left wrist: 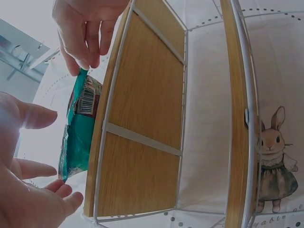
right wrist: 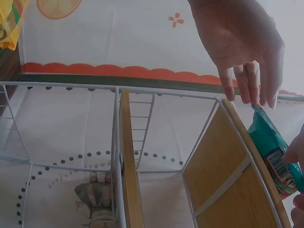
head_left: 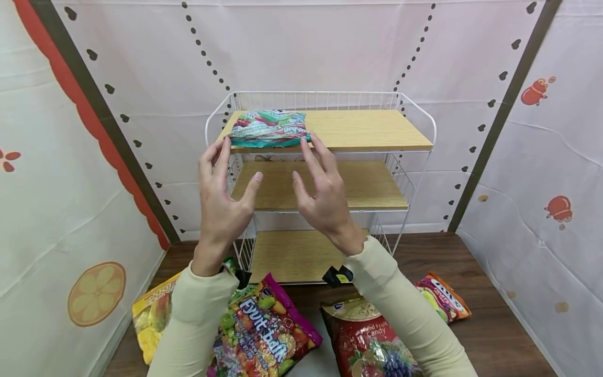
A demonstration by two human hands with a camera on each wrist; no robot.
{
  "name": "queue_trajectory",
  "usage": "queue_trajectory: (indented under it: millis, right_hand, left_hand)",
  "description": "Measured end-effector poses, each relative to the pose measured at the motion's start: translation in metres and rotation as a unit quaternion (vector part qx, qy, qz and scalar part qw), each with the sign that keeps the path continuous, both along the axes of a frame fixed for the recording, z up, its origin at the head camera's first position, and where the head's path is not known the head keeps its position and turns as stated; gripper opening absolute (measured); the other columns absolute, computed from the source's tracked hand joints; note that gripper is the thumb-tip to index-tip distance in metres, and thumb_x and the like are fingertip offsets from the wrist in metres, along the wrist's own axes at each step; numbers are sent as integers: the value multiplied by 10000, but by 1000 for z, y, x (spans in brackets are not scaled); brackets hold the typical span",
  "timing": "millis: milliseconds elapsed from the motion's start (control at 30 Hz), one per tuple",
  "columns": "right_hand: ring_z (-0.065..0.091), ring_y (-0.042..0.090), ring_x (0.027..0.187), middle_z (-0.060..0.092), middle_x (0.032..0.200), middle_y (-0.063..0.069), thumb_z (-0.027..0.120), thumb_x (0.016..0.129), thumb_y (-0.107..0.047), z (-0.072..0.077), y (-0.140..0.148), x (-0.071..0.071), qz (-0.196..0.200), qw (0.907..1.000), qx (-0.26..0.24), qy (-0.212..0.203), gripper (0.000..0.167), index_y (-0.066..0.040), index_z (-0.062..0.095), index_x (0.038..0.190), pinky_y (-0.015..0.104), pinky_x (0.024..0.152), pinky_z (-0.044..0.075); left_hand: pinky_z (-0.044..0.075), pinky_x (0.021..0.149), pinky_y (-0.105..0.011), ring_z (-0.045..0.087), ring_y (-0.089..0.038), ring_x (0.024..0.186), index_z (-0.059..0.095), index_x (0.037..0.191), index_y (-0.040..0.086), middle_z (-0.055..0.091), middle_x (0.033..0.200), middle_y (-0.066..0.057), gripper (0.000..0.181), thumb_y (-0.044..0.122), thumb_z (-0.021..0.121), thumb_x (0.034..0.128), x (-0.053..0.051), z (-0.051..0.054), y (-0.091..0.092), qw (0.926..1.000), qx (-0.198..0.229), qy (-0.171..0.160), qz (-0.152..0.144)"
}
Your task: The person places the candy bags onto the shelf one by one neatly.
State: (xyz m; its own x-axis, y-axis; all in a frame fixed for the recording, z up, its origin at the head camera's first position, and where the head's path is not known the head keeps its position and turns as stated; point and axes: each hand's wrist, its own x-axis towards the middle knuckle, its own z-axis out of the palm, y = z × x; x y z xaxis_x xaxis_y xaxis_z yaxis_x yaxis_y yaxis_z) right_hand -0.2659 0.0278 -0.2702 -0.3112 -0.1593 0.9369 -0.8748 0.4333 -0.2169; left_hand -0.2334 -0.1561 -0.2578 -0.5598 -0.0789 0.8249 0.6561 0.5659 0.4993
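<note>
A teal candy bag [head_left: 268, 129] lies on the left part of the top wooden shelf [head_left: 367, 128] of a white wire rack. My left hand [head_left: 223, 204] is at the bag's near left corner, fingertips touching it and thumb held apart. At the near right corner, the fingertips of my right hand [head_left: 322, 191] touch the bag, its thumb also apart. In the left wrist view, the bag [left wrist: 78, 147] shows a barcode and sits between both hands. The right wrist view has my left hand [right wrist: 244, 52] above the bag [right wrist: 268, 142], with the right hand partly cut off.
Two lower shelves [head_left: 320, 183] sit beneath. On the dark wooden table [head_left: 494, 314] lie a Fruit balk candy bag [head_left: 264, 330], a red mixed fruit candy bag [head_left: 365, 335], a small candy bag [head_left: 443, 298] and a yellow bag [head_left: 153, 314]. Printed cloth walls surround the rack.
</note>
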Motion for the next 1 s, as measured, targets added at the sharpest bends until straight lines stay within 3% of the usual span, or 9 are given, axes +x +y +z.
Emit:
queue_trajectory:
  millis: [233, 433, 633, 800, 1000]
  right_hand:
    - [316, 351, 1445, 347, 1524, 287, 609, 935, -42, 2, 1, -4, -194, 9994, 256, -119, 580, 125, 388, 1445, 366, 1218, 226]
    - [265, 422, 1457, 323, 1537, 300, 612, 957, -117, 3, 0, -6, -417, 9976, 486, -262, 600, 125, 374, 1452, 431, 1239, 142]
    - [170, 388, 1501, 309, 1555, 279, 599, 977, -195, 5, -1, -6, -708, 9947, 630, -402, 604, 103, 385, 1458, 489, 1240, 56]
    - [112, 358, 1519, 289, 1568, 271, 595, 981, -228, 6, 0, -7, -897, 9909, 842, -541, 626, 92, 370, 1469, 475, 1241, 19]
    - [85, 363, 1522, 285, 1570, 272, 590, 983, -245, 7, 2, -8, -1057, 9865, 1073, -647, 639, 86, 358, 1479, 441, 1243, -7]
  left_hand:
    - [247, 1203, -379, 290, -217, 1459, 370, 1493, -33, 347, 1558, -172, 710, 127, 698, 884, -1, -1, -2, 9999, -81, 16, -63]
    - [204, 1218, -370, 243, -196, 1486, 386, 1489, -14, 298, 1602, -113, 666, 148, 681, 914, -2, -2, -4, 9994, -132, -223, -227]
    - [217, 1210, -325, 247, -150, 1477, 392, 1490, 12, 283, 1605, -48, 636, 151, 664, 932, -3, 0, -5, 9983, 32, -443, -371]
    - [256, 1190, -287, 252, -109, 1470, 365, 1500, 15, 275, 1605, -16, 647, 137, 661, 937, -5, 0, -5, 9973, 121, -567, -459]
    - [207, 1206, -272, 245, -118, 1474, 352, 1501, 3, 279, 1600, -38, 660, 135, 664, 935, -6, 0, -6, 9982, -27, -471, -362]
